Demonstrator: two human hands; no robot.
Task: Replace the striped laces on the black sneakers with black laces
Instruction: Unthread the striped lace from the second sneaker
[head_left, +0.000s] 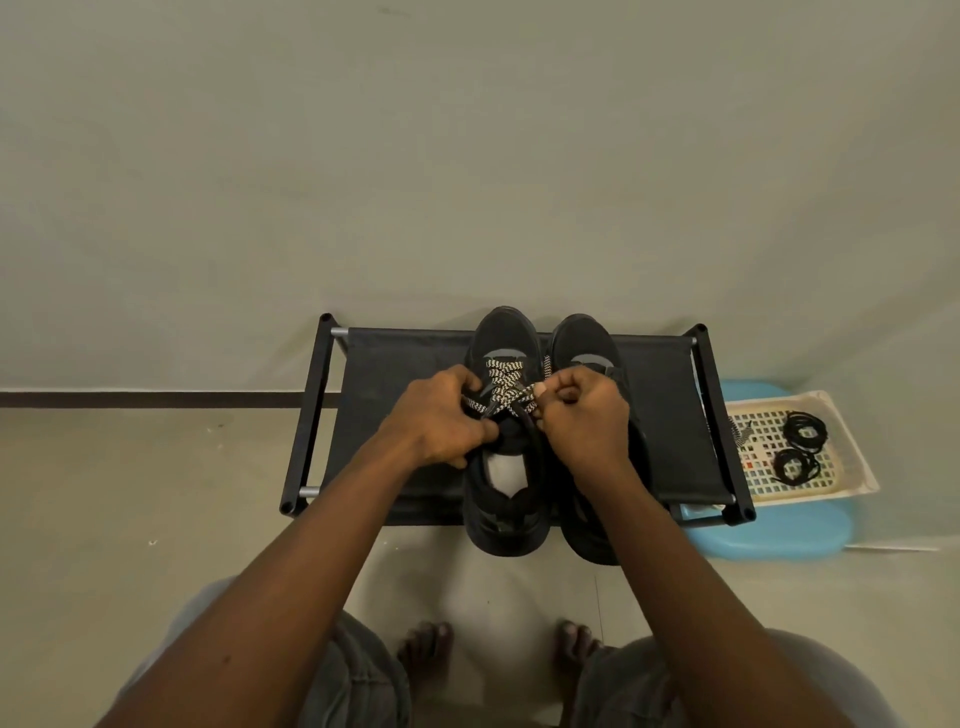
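left hand (441, 418) and right hand (587, 415) each clamp curled fingers on the striped lace (503, 385) over the shoe (501, 332). a hard tug could drag the shoe off the rack (395, 415), since its heel seems to overhang the front edge. black laces (802, 431) lie in the tray (857, 470) on the right, well apart. bare fabric lies to the left.

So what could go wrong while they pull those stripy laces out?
Both sneakers hang over the front edge of the rack, so a hard tug by the left hand or right hand might tip one off.
The striped lace crosses where both hands pinch it, so it could pull into a knot.
The black laces lie coiled on the tray and may tangle.
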